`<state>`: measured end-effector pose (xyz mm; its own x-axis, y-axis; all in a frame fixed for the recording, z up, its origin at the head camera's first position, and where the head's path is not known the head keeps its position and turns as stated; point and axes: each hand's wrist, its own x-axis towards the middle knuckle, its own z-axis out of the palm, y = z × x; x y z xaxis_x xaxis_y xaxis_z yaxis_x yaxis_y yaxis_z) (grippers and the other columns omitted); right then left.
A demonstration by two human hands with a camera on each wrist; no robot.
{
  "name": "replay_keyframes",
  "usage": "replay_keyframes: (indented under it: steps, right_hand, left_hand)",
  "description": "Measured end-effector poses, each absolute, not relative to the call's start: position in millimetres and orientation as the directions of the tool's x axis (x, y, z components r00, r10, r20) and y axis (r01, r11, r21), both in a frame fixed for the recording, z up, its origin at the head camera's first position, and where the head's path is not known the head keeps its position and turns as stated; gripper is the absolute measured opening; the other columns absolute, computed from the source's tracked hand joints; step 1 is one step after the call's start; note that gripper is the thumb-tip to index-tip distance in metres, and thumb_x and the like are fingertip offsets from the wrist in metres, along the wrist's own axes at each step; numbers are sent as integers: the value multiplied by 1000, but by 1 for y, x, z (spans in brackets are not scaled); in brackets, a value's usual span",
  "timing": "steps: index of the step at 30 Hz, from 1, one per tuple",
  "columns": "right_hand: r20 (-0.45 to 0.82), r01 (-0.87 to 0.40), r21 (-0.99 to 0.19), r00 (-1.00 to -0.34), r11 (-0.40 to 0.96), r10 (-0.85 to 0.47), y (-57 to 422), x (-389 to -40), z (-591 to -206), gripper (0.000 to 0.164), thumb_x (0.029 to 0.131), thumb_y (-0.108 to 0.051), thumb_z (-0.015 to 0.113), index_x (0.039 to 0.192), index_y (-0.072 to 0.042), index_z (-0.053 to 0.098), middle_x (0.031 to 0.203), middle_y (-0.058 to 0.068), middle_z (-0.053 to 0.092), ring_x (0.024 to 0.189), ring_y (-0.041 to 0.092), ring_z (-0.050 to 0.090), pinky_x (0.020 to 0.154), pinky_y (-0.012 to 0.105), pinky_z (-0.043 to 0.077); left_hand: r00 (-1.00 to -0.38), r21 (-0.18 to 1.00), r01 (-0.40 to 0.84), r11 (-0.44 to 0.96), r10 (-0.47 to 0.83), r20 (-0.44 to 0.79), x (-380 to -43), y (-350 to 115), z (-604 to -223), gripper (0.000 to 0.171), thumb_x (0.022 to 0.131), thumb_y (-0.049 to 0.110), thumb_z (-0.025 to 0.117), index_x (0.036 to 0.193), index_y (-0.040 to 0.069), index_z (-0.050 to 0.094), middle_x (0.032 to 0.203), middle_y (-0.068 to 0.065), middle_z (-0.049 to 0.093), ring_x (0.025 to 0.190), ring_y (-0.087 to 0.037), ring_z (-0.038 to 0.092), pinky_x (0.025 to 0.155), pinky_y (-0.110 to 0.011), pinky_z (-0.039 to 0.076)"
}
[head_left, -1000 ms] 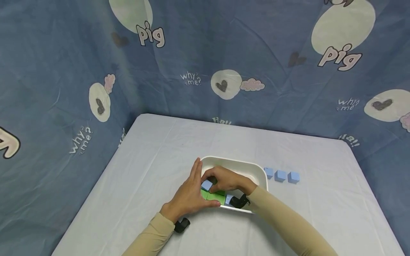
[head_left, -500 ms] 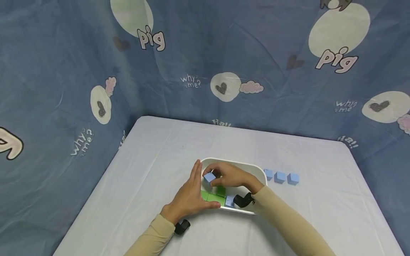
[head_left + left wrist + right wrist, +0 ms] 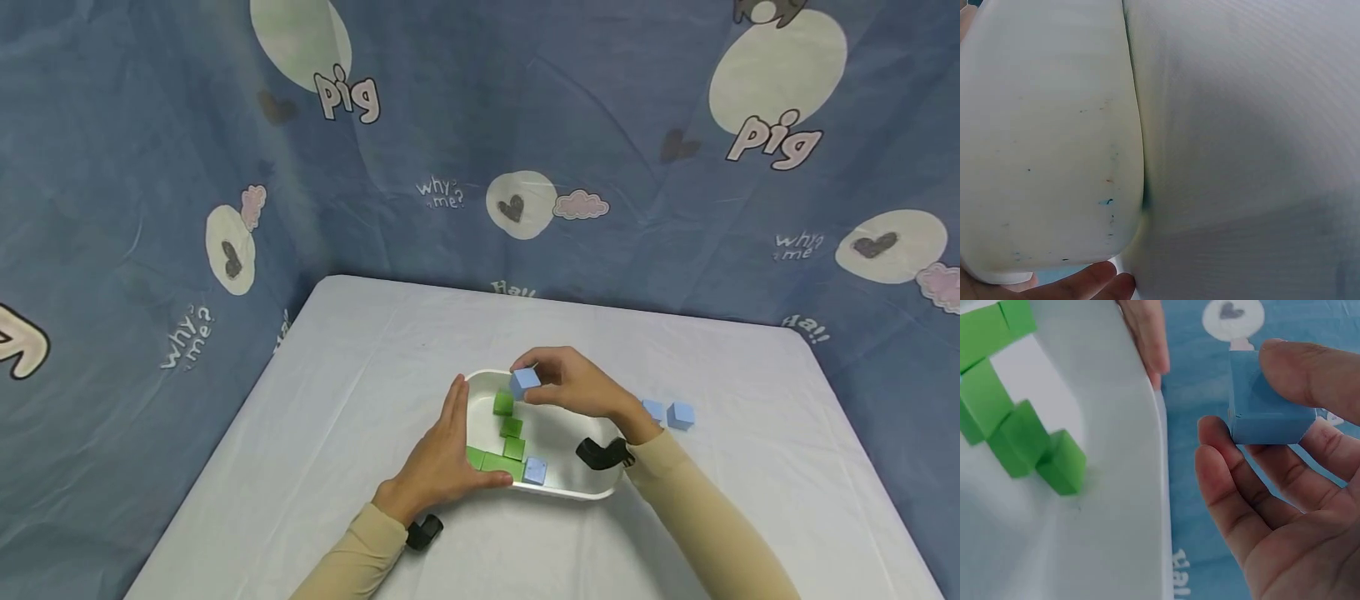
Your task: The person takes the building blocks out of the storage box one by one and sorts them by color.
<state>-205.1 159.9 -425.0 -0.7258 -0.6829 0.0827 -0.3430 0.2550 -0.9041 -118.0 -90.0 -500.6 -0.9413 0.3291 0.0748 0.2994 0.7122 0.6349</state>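
My right hand (image 3: 583,387) pinches a light blue cube (image 3: 524,382) above the far left part of a white tray (image 3: 562,490). In the right wrist view, the thumb lies across one face of this cube (image 3: 1266,415) and fingertips support the other side. At the tray's left end, my left hand (image 3: 438,458) rests with straight fingers along the outer wall and its thumb along the near rim. Green blocks (image 3: 513,448) form a bent line inside the tray, and another blue cube (image 3: 535,471) sits near the front wall. The left wrist view mostly shows the tray's wall (image 3: 1054,137).
Right of the tray, blue cubes (image 3: 681,416) lie on the white tablecloth (image 3: 405,358); my right wrist partly covers that row. A blue printed curtain (image 3: 420,125) stands behind the table. Black wrist cameras (image 3: 424,532) hang under both forearms.
The right hand has raised the blue cube from among the green blocks and moved it up and to the right. The left hand stays at the tray's left end.
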Motion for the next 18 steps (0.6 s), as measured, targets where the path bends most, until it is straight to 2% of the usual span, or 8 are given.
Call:
replay_keyframes:
  steps: [9,15,18]
  right_hand:
    - [90,-302,-913,-804,275,-587,189,-202,-423,31,90,-6,77,120,-4,70,110,7,70,98,26,66,93,43,52]
    - [107,-289,-910,-855,296,-507,215,-200,-419,31,91,-6,77,121,-5,69,107,11,70,93,29,67,81,38,56]
    - [123,-291,-908,-873,302,-472,228,-200,-417,32,91,-5,76,122,-5,69,108,12,70,92,28,67,80,36,57]
  left_hand:
    - [-945,641,281,715,323,54,-118,-87,-502,148,63,67,89,163,4,-2,171,-6,-3,137,-31,44,108,-47,43]
    - [-945,631,286,721,320,63,-118,-87,-501,148,63,66,88,163,3,-1,171,-8,-2,139,-33,44,107,-47,44]
    - [-947,623,284,729,315,63,-119,-87,-500,148,63,67,88,163,3,-1,171,-7,-3,139,-34,44,106,-47,44]
